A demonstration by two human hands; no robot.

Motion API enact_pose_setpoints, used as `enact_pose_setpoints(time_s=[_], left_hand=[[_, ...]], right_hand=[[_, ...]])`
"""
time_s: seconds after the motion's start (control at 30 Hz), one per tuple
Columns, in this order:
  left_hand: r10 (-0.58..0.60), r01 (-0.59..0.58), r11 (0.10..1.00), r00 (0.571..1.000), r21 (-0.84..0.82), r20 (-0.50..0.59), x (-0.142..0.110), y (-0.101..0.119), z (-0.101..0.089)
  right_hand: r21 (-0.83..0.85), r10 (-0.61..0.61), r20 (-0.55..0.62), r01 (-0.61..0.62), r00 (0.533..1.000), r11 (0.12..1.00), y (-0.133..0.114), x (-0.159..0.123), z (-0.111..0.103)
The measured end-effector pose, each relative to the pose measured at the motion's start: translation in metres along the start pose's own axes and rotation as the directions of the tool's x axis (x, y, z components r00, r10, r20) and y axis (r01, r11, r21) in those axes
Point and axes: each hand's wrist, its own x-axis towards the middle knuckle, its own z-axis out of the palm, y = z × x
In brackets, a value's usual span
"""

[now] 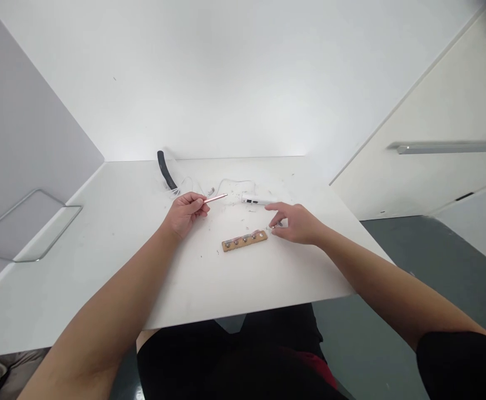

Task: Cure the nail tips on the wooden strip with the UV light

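Note:
My left hand is closed around a slim pink pen-like tool, its tip pointing right above the table. My right hand is bent at the right end of a brown strip, thumb and fingers pinched around a small shiny metal piece, partly hidden. Several round metal pieces sit in a row along the strip, and a pale round hole shows at its right end. Just behind my right hand lies a white device with dark buttons, partly covered by the fingers.
A black curved tube lies at the back left, beside a thin white cord. Small dark bits are scattered over the white table. A bent metal rail stands at the left; walls enclose the back and left side.

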Motion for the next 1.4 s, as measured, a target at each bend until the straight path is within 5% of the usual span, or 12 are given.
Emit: enact_pose_setpoints(time_s=[0.13, 0.67, 1.4], left_hand=[[0.012, -0.012, 1.000, 1.000, -0.001, -0.010, 0.000, 0.001, 0.001], [0.006, -0.006, 1.000, 1.000, 0.003, -0.005, 0.002, -0.003, -0.001], [0.003, -0.003, 0.999, 1.000, 0.041, 0.005, 0.002, -0.003, 0.000]], right_hand=[[-0.177, -0.035, 0.117, 0.056, 0.993, 0.983, -0.005, -0.005, 0.011], [-0.516, -0.096, 0.242, 0.212, 0.965, 0.830, -0.026, 0.016, 0.012], [-0.592, -0.060, 0.449, 0.348, 0.891, 0.727, -0.043, 0.032, 0.006]])
